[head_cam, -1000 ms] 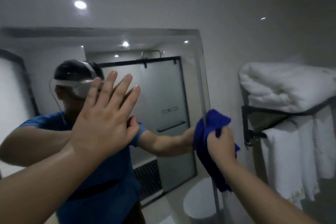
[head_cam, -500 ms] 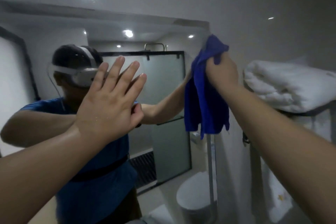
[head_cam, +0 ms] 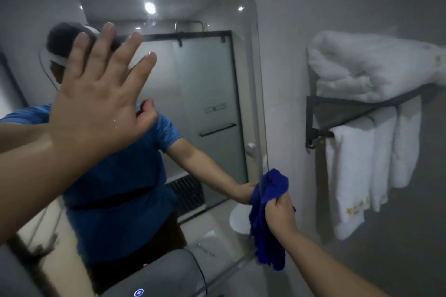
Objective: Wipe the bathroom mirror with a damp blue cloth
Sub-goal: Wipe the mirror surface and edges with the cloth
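Much lower now: blue cloth [head_cam: 268,251]

A: What colour is the cloth [head_cam: 264,243]?
B: Deep blue, plain. The reflected shirt [head_cam: 125,176] is blue too (a shade lighter).
A: And the folded towels [head_cam: 362,67]?
B: White. The hanging towel [head_cam: 347,176] has small yellow flowers near its hem. The rack [head_cam: 337,106] is dark grey, the wall [head_cam: 362,7] pale grey.

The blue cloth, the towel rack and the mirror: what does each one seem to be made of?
The blue cloth: soft fabric, perhaps microfibre, matte; it hangs in limp folds from the right hand. The towel rack: probably metal with a dark matte coat; its thin straight bars carry folded towels. The mirror: glass, glossy; it gives a clear reflection of the room.
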